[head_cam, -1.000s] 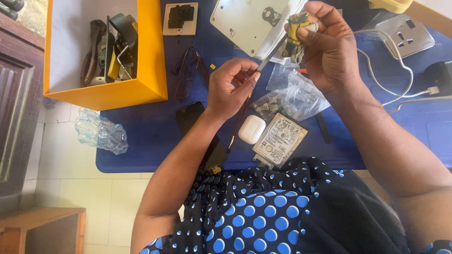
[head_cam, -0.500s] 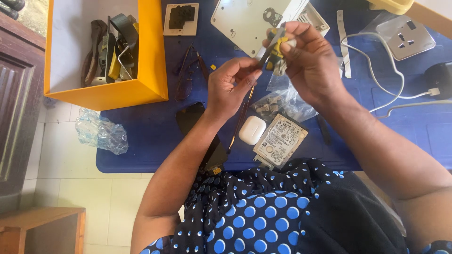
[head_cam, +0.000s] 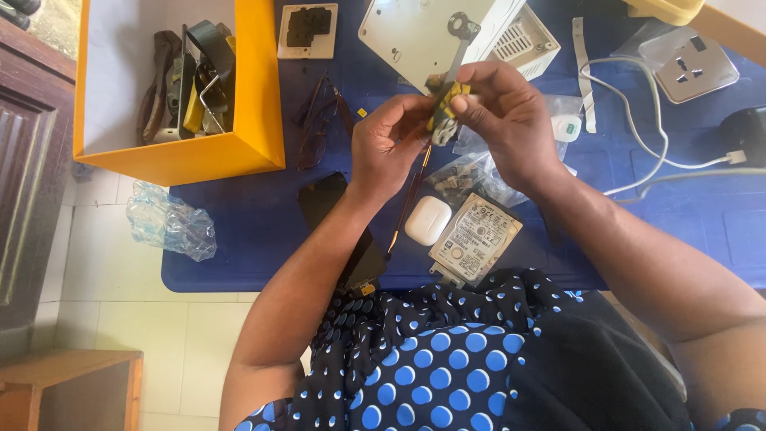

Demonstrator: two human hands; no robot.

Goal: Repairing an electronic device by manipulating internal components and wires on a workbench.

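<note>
Both hands meet above the blue table [head_cam: 239,231]: the left hand [head_cam: 388,144] and the right hand [head_cam: 511,120] pinch a small yellow-and-grey part [head_cam: 444,112] between their fingertips, and a thin dark strip ending in a ring [head_cam: 456,40] rises from it; what the part is cannot be told from this view. A slim red-handled tool [head_cam: 407,203] slants down from under the left hand — whether its fingers grip it is unclear. Packages and labels: a clear plastic bag of small pieces [head_cam: 471,172] lies just below the hands; a flat metal drive with a white rectangular label [head_cam: 475,238] sits beside a white rounded case [head_cam: 428,220]; a crumpled clear bag [head_cam: 169,223] hangs at the table's left edge. An orange box of tools [head_cam: 231,96] stands at upper left, a white socket plate [head_cam: 688,64] at upper right. The floor [head_cam: 120,311] is pale tile, with dark wooden furniture [head_cam: 32,175] at left. Compared with half a second ago, the hands sit lower and closer together, and the part has come down with them.
</note>
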